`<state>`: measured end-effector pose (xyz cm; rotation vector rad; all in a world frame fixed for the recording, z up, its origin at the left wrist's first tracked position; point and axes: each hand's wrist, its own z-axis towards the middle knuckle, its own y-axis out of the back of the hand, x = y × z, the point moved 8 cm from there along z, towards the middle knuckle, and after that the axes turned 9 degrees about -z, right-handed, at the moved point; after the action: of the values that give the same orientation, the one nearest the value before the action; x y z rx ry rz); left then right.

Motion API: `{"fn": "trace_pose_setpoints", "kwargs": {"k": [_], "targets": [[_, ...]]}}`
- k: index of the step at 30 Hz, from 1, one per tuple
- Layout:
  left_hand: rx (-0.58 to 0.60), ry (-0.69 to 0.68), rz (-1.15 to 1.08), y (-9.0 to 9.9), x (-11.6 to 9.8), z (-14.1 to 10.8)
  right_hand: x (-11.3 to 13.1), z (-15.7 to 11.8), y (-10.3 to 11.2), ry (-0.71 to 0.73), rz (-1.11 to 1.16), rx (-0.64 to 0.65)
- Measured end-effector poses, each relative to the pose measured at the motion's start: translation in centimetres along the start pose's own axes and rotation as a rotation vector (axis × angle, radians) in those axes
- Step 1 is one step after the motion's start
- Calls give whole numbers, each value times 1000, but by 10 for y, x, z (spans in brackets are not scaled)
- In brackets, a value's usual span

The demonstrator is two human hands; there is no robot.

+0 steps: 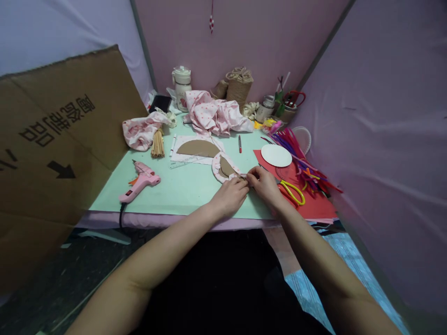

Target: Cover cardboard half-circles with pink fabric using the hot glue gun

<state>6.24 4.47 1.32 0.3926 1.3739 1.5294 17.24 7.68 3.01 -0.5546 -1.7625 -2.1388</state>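
- Far left, I see a cardboard sheet (104,135) with dark print and an arrow standing beside the table (185,200).
- Next, a pink glue gun (139,182) lies on the pale green tabletop.
- Just beyond it, a bundle of sticks (158,144) touches crumpled, dotted pink cloth (139,131).
- Further right, a half-round cardboard piece (197,148) lies on a white sheet (174,150).
- Near the middle is the cloth-rimmed piece (226,167), brown cardboard showing inside its pale pink border, close to the table's front.
- My left hand (232,195) holds its near edge, fingers curled close together; the thumb is hidden.
- My right hand (264,184) pinches the same piece's right end, thumb and forefinger narrowed onto it.
- Just right of that hand, yellow-handled scissors (292,191) lie on red sheeting (314,209).
- Beyond them rests a white oval (276,155), with colourful fuzzy stems (291,142) heaped beside it.
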Motion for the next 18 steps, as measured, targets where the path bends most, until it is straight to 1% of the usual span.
{"fn": "trace_pose_setpoints", "kwargs": {"k": [3,6,8,10,12,14,15,16,18], "targets": [[-3,6,-12,1,0,0,2,-8,9,11,-156,56],[-15,4,-35,3,-2,0,-4,-26,9,13,-366,232],[-17,-1,-53,6,-5,-1,-9,-39,7,12,-444,311],[-14,-23,-87,13,-8,0,-12,-47,8,8,-469,303],[-34,-30,-123,27,-5,5,-13,-50,8,2,-477,271],[-63,15,-112,43,5,18,-12,-50,8,2,-487,261],[-56,53,-80,49,13,26,-11,-49,8,2,-489,262],[-24,84,-44,52,21,34,-10,-48,8,1,-485,264],[114,86,-5,48,32,51,-9,-47,9,-6,-467,270]]}}
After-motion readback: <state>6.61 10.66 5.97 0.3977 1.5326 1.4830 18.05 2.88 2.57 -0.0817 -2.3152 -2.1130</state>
